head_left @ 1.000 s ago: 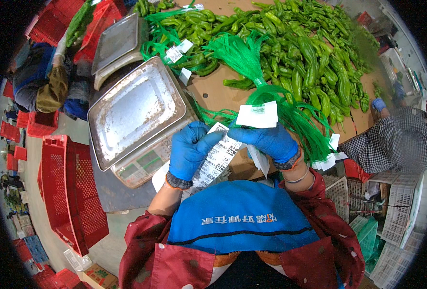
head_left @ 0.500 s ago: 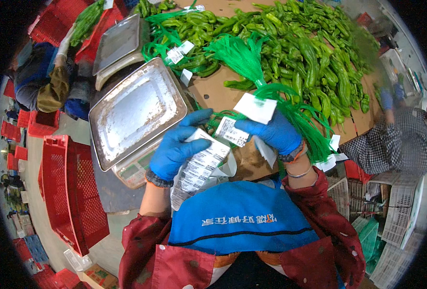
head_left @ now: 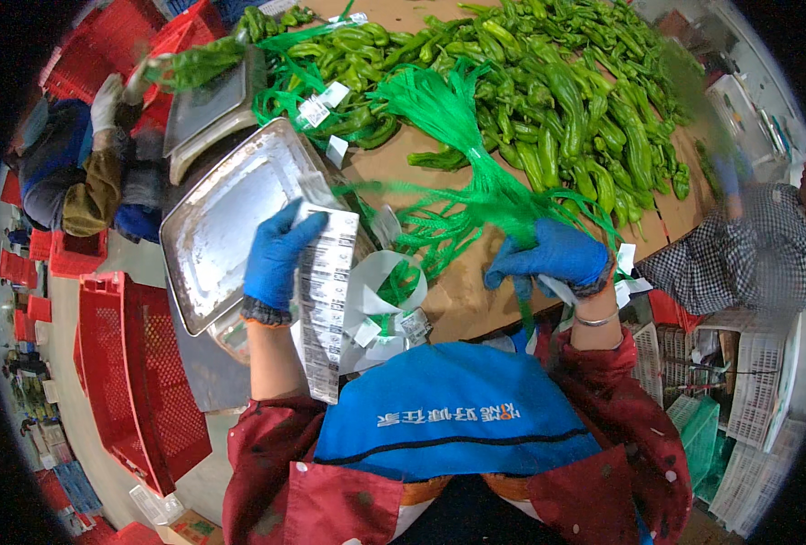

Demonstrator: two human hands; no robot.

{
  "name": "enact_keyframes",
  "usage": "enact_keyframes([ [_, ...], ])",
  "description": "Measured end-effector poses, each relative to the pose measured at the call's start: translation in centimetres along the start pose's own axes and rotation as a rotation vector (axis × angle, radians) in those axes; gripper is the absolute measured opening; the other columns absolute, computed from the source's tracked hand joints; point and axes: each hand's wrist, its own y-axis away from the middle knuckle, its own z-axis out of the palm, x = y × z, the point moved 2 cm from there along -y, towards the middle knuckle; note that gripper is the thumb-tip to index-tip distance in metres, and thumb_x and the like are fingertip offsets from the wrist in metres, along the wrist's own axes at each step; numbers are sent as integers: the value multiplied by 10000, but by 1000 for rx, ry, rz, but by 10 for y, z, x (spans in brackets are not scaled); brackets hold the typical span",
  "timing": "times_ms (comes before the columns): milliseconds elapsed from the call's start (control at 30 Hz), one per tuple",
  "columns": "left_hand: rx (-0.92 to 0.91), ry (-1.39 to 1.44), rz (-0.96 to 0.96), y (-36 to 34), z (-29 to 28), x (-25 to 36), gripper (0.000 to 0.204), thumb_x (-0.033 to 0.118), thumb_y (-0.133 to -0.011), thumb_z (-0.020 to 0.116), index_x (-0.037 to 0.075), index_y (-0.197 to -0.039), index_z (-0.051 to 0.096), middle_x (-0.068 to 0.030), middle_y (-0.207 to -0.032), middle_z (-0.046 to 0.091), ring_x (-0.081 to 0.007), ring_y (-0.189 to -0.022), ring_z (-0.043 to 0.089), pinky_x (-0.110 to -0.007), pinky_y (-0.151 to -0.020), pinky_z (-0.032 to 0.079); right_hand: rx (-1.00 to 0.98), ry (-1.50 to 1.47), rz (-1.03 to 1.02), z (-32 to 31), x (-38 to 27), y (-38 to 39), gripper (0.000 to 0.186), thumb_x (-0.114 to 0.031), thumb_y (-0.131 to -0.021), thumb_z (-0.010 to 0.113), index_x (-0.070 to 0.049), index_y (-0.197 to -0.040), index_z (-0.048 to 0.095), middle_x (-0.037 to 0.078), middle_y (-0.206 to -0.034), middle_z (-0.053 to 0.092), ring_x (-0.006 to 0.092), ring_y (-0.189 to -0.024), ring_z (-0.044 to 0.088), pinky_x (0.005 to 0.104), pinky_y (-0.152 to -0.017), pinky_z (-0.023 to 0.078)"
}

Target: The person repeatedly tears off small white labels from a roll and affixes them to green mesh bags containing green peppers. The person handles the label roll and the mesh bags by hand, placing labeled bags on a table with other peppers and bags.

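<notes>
My left hand (head_left: 276, 259), in a blue glove, grips a long strip of white printed labels (head_left: 326, 300) between thumb and fingers. The strip hangs upright along my wrist, and its loose backing paper (head_left: 389, 282) curls to the right. My right hand (head_left: 553, 259), gloved too, has its fingers curled on green mesh bags (head_left: 489, 209); green strands show above and below it. A white tag lies partly hidden under the palm. Tagged green mesh with small white labels (head_left: 412, 324) lies at the table edge between my hands.
Green peppers (head_left: 557, 118) are heaped across the far table. Two metal-topped scales (head_left: 230, 232) stand at the left, with red crates (head_left: 139, 381) beyond. More tagged mesh bags (head_left: 316, 109) lie near the scales. A co-worker in checks (head_left: 739, 254) is at the right, another person at the far left.
My hands have moved apart. The left hand has swung the label strip upright and leftward, while the right has shifted right. The label that was near my right fingers is no longer there.
</notes>
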Motion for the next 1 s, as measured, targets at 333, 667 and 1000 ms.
enact_keyframes([
  [333, -122, -129, 287, 36, 70, 20, 122, 74, -789, 684, -17, -870, 670, -68, -861, 589, -147, -802, 560, -268, -734, 438, 114, -552, -523, 65, -31, -38, 282, -175, -782, 692, -7, -1007, 662, 94, -919, 666, 153, -839, 625, 289, -741, 499],
  [667, -196, 59, 237, 32, 86, 19, 160, 79, -786, 705, 2, -918, 660, -66, -928, 642, -113, -854, 574, -258, -721, 465, 455, -96, -579, 68, -24, -42, 205, -86, -775, 712, 1, -953, 659, 51, -822, 636, 116, -731, 566, 269, -657, 461],
  [1000, -433, -116, 422, 40, 83, 15, 159, 103, -726, 744, 6, -835, 682, -130, -1222, 540, -225, -1075, 525, -307, -884, 423, 753, 12, -615, 42, -25, -53, 302, -245, -970, 462, -5, -1079, 610, 82, -941, 660, 161, -755, 633, 283, -657, 502],
])
